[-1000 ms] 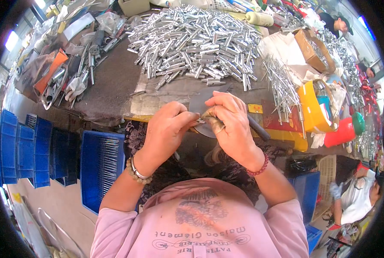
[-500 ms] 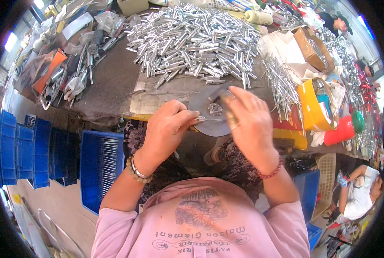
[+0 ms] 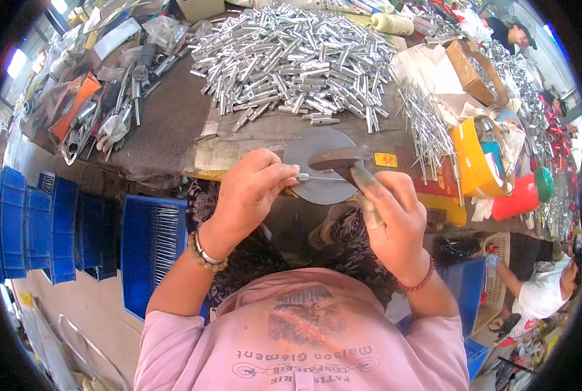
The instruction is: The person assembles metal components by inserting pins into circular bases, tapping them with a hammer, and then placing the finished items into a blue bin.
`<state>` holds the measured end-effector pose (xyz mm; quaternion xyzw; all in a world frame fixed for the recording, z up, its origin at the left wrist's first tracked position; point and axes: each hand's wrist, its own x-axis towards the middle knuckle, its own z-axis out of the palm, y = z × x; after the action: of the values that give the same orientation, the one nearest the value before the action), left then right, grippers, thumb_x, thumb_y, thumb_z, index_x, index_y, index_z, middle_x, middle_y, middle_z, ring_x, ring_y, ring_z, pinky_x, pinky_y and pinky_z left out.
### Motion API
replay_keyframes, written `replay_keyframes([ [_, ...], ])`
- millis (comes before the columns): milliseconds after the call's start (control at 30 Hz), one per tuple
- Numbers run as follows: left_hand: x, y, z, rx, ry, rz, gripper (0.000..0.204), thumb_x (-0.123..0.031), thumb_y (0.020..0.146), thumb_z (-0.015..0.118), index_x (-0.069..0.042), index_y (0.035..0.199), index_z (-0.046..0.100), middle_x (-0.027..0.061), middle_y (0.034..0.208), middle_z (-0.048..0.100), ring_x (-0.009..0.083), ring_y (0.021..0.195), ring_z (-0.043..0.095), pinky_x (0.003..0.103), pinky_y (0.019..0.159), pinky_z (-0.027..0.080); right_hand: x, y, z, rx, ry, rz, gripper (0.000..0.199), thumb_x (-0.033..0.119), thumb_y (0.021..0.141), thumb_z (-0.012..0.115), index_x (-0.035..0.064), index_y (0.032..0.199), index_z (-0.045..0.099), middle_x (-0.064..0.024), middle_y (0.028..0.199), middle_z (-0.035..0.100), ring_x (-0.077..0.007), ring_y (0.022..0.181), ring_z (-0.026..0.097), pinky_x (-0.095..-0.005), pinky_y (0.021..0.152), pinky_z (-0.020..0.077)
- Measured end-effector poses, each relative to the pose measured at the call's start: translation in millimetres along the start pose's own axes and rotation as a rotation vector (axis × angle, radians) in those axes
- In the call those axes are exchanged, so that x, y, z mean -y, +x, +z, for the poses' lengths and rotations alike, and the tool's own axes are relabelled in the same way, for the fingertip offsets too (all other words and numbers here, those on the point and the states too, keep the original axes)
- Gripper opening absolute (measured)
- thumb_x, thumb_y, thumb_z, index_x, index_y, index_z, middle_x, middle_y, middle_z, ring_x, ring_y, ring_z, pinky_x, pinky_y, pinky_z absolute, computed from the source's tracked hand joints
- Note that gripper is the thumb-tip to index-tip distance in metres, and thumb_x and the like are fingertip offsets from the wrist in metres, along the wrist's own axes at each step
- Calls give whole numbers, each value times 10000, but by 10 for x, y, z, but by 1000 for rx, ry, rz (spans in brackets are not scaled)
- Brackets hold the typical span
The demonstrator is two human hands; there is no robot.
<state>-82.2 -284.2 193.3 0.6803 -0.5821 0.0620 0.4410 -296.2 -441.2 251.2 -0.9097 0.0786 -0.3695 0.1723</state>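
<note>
Hammer head over a thin metal pin on the round steel disc

I see my left hand (image 3: 248, 192) pinching a thin metal pin (image 3: 310, 176) between closed fingertips, its tip lying on the round grey disc (image 3: 317, 164) at the bench edge, at 12 o'clock from my chest. My right hand (image 3: 395, 225) is wrapped tight around the handle of a hammer (image 3: 346, 163), whose dark head sits on the disc just over the pin. A heap of silver metal tubes (image 3: 297, 58) lies at 12 o'clock beyond the disc, a yellow container (image 3: 477, 156) at 3 o'clock, blue crates (image 3: 150, 241) at 8 o'clock
</note>
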Motion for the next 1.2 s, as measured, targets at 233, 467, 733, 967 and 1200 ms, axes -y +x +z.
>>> replay_keyframes([
  [233,-26,77,53,28,8,5,220,-63,842,860,-101,1040,772,88,877,659,319,820,664,420,696,531,-96,48,-10,190,69,137,423,-26,883,714,91,1288,750,-113,1002,656,-324,854,715,-433,714,604],
  [467,40,-62,-31,101,7,-66,192,37,929,760,-11,1114,774,108,919,604,268,866,598,364,779,491,-471,173,339,139,-139,85,108,120,895,680,122,983,742,-89,978,648,-330,986,696,-469,809,584],
  [733,13,0,34,146,-3,-57,203,69,970,710,14,1157,766,101,998,577,239,900,581,330,807,485,-186,-186,398,41,-81,103,151,204,901,711,62,932,669,-116,995,632,-333,980,661,-443,825,539],
  [967,3,-92,-138,133,82,-121,216,-3,962,738,-31,1164,811,102,1030,629,259,996,619,355,901,501,-39,-82,224,388,130,294,200,151,834,724,10,952,648,-231,879,729,-456,854,744,-547,724,586],
  [1200,-190,-12,-4,77,94,-129,367,-16,865,827,-124,1216,831,118,1128,669,293,1007,659,389,865,553,54,-164,175,404,291,493,225,164,855,800,54,1040,735,-194,824,740,-382,703,715,-437,658,569],
])
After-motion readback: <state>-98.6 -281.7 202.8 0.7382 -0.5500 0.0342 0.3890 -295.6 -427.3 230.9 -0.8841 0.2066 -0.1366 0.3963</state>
